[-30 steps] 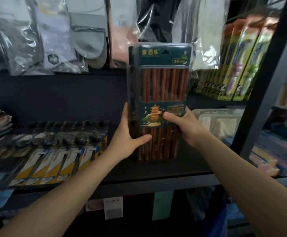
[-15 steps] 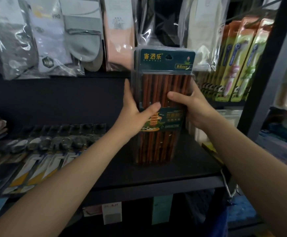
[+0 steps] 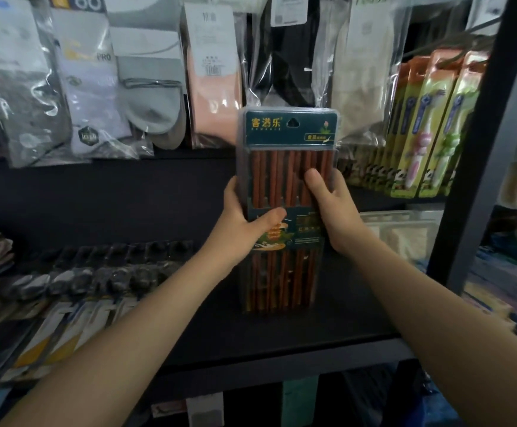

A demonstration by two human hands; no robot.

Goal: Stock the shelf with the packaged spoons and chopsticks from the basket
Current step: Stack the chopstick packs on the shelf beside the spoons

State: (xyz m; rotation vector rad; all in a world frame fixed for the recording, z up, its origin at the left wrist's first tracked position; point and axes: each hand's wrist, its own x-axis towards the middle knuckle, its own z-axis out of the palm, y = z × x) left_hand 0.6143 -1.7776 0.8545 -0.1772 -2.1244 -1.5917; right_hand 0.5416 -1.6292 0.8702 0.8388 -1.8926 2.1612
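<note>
On the dark shelf (image 3: pixel 281 340), both hands, left hand (image 3: pixel 241 223) and right hand (image 3: pixel 334 211), gripped an upright chopstick pack (image 3: pixel 288 167) labelled "客潜乐".

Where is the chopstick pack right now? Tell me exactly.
In the head view, the chopstick pack stands upright at centre on the dark shelf, held between the left hand and right hand, right of the packaged spoons.

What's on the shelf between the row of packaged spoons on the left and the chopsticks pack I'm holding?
Head view: only bare black shelf board lies between the carded spoons and the green-carded pack of reddish-brown chopsticks.
</note>
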